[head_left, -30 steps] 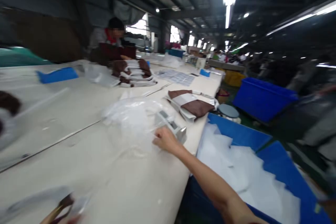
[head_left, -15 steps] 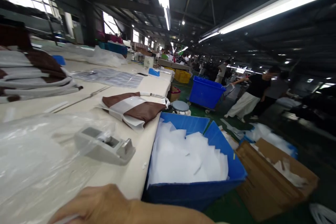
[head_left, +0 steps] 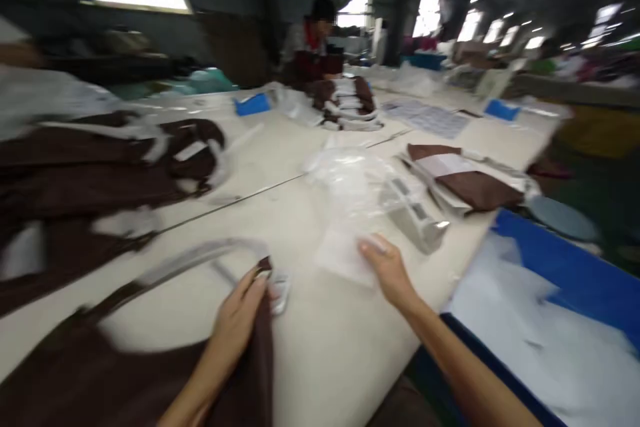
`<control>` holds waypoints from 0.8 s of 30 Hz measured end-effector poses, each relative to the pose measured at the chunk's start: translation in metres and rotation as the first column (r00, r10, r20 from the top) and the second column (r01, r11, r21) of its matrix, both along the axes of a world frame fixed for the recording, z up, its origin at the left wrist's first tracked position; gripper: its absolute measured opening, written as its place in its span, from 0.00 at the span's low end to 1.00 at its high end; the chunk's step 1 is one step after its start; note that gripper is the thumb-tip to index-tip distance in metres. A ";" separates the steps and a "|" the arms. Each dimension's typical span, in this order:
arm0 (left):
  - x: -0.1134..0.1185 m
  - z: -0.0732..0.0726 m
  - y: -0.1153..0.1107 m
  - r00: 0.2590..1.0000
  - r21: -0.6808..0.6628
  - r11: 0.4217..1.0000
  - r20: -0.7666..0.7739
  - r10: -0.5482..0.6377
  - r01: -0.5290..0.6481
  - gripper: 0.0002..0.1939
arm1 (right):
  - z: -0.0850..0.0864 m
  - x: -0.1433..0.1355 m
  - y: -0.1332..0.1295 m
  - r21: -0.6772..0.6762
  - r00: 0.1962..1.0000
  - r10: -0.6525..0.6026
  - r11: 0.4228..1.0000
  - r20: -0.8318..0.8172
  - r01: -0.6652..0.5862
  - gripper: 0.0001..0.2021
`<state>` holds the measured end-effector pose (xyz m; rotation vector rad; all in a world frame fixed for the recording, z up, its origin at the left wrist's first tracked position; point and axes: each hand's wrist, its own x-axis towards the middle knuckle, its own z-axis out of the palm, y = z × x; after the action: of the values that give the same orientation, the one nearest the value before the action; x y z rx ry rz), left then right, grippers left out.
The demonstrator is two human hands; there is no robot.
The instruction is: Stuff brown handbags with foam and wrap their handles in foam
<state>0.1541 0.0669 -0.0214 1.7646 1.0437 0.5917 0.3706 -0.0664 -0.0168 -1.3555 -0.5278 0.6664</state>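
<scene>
My left hand [head_left: 239, 317] is closed on an edge of a dark brown garment [head_left: 125, 380], which spreads over the near left of the table. A pale strip [head_left: 200, 253] curves up from the garment, and a small white tag-like piece [head_left: 281, 293] sits beside my fingertips. Farther right, my right hand [head_left: 391, 271] pinches the edge of a thin white sheet [head_left: 345, 253]. Just beyond that hand stands a grey tape dispenser [head_left: 423, 227], with clear plastic [head_left: 350, 170] lying against it. Motion blur softens both hands.
A folded brown garment with a white band [head_left: 475, 187] lies past the dispenser. At right, a blue bin [head_left: 580, 287] holds white sheets, beside a round stool [head_left: 563, 217]. Brown garments [head_left: 75, 173] are heaped at left. Across the table [head_left: 320, 353] is a person [head_left: 305, 47] near stacked garments.
The view has swung left. My right hand, earlier low over the table's edge, now holds the white sheet near the dispenser. My left hand and the brown garment have come into view.
</scene>
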 end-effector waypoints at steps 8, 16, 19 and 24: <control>-0.021 0.011 -0.018 0.961 -0.217 0.975 0.276 0.020 0.042 0.27 | 0.003 -0.027 0.072 -0.134 0.902 0.317 0.921 -0.292 -0.367 0.16; -0.025 0.007 -0.019 0.940 -0.292 0.954 0.340 0.030 0.075 0.28 | 0.003 -0.065 0.102 -0.033 0.829 0.438 0.878 -0.347 -0.478 0.17; -0.024 0.006 -0.020 0.943 -0.311 0.948 0.332 0.038 0.072 0.29 | -0.004 -0.077 0.100 0.036 0.756 0.487 0.850 -0.437 -0.526 0.20; -0.023 0.006 -0.020 0.948 -0.291 0.952 0.318 0.007 0.091 0.30 | -0.013 -0.087 0.103 0.105 0.686 0.462 0.863 -0.562 -0.495 0.20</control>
<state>0.1307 0.0467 -0.0151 1.3667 0.8205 0.6276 0.2841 0.0363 -0.0302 -0.9818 -0.3672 1.4826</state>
